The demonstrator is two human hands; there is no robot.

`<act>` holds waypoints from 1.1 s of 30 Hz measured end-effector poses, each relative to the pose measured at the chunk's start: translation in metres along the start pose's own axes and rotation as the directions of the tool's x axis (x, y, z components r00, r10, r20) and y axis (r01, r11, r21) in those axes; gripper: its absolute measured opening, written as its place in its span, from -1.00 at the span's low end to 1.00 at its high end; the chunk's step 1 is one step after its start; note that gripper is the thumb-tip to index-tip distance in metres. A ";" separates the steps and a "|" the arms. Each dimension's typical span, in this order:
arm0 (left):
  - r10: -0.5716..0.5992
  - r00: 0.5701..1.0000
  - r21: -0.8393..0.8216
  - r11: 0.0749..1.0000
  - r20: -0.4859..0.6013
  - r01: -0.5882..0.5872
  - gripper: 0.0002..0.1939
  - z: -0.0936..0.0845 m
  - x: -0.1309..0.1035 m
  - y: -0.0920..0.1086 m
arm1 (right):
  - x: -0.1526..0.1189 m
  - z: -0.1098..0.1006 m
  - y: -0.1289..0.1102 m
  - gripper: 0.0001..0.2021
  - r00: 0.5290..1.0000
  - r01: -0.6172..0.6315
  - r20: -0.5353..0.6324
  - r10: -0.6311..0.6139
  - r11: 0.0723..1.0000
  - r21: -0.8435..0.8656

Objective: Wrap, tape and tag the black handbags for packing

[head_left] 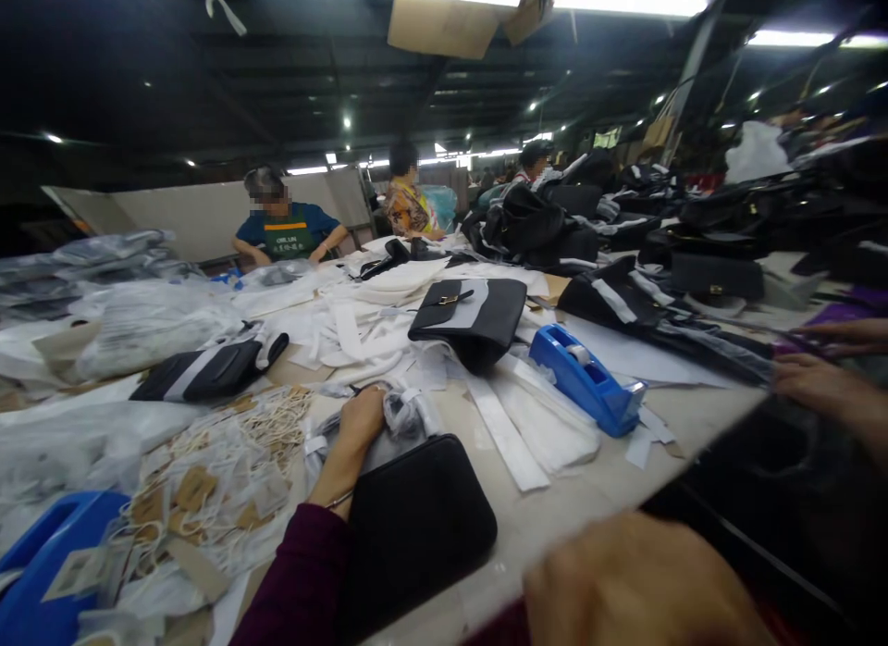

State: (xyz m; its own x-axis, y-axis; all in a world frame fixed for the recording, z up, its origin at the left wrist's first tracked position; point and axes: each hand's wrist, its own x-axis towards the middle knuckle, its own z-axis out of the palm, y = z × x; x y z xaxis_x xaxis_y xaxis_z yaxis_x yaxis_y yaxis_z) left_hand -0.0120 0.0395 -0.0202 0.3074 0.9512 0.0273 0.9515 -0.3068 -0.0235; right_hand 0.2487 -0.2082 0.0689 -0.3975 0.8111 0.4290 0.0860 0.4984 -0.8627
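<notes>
With left grip [362,416], touching dark plastic-wrapped strap [404,413]; can't tell if clenched. Can't tell on blurred right grip [631,586]. Near left wrist, on counter [534,526]: black rounded leather-look bag [423,512]. Probably light, semi-stiff, scuffable; take by side edges. Counted: one such bag, two blue plastic tape dispensers [586,379].

The worktop [534,535] is pale greyish beige. Near its near edge lies a plain, solid black bag [430,516], beside a dark purple sleeve [295,577]. The black flap bag [503,313] has a gold-toned buckle [450,299] and a light grey strip [474,315]. Both tape dispensers [583,378] [52,572] are bright blue. The tags [198,487] are tan, their strings [277,424] cream. At the far edge, a dark green apron [288,243] bears an orange band [285,226]; another person's top [404,206] is mottled orange and brown.
</notes>
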 end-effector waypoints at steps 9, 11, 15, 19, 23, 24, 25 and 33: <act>-0.015 1.000 -0.015 1.000 0.005 0.015 -0.69 -0.005 -0.001 0.002 | 0.038 -0.089 0.165 -0.58 0.929 -0.141 0.175 0.326 0.749 -0.647; -0.017 1.000 -0.010 1.000 0.009 0.018 -0.68 -0.006 -0.001 0.003 | 0.039 -0.089 0.182 -0.70 0.908 -0.203 0.161 0.386 0.743 -0.638; -0.020 1.000 -0.001 1.000 0.012 0.020 -0.67 -0.006 -0.001 0.003 | 0.045 -0.085 0.194 -0.91 0.909 -0.296 0.075 0.411 0.760 -0.579; -0.031 0.999 -0.005 1.000 0.028 0.031 -0.68 -0.003 0.000 0.002 | 0.048 -0.088 0.187 -0.95 0.925 -0.294 0.028 0.380 0.758 -0.582; -0.043 0.999 -0.025 0.999 0.030 0.044 -0.68 -0.001 0.000 0.002 | 0.053 -0.088 0.165 -0.89 0.958 -0.251 -0.042 0.283 0.760 -0.600; -0.047 0.999 -0.031 0.998 0.029 0.047 -0.68 -0.001 0.000 0.002 | 0.055 -0.086 0.159 -0.87 0.966 -0.236 -0.058 0.251 0.769 -0.594; -0.051 0.998 -0.036 0.998 0.027 0.052 -0.67 -0.001 -0.001 0.002 | 0.057 -0.085 0.154 -0.85 0.972 -0.222 -0.070 0.224 0.782 -0.583; -0.081 0.997 -0.053 0.995 -0.017 0.080 -0.66 -0.008 -0.010 0.002 | 0.065 -0.072 0.145 -0.75 0.951 -0.306 -0.072 0.300 0.892 -0.332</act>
State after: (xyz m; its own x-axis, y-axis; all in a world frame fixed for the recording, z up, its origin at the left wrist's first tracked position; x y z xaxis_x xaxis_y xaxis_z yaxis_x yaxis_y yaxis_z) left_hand -0.0126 0.0290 -0.0126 0.2296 0.9722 0.0460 0.9724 -0.2311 0.0318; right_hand 0.3017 -0.0612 -0.0094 -0.2870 0.9430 0.1684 0.5017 0.2977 -0.8122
